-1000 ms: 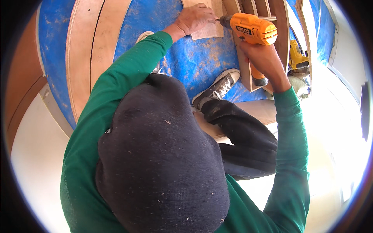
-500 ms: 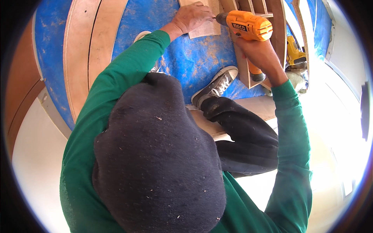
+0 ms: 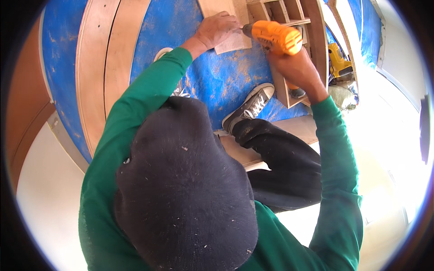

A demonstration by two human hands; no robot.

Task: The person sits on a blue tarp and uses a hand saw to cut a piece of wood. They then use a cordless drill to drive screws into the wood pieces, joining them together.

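Drill (image 3: 276,37) and both hands are being shifted left and slightly nearer the body vs. 1 s ago, w/ drill's rear end being tipped more toward the cam. Board (image 3: 234,44) is also being shown a bit farther left & lower than before; part of that may be being caused by head motion.

R hand (image 3: 296,67): drill is being gripped by its handle, fingers wrapped, hold closed. Trigger state can't be told. L hand (image 3: 216,30): fingertips are being bunched right at the drill's nose, narrow pinch; whether a bit or screw is being pinched can't be told, too small. Board contact by L hand: can't tell either.

Drill loc: nose is being pointed left at the L fingers, near board's right edge, w/ the body being held by the box unit (image 3: 281,88). Board is being seen over the blue sheet (image 3: 208,83), far end being cut off at top.

Step (judged): smth small is prob. being seated or lined up at the nose. Next move prob. calls for the drill being kept steady & in line, w/ L fingers being kept clear of any spin.

Yellow tool (image 3: 338,61) is being left untouched, far right.
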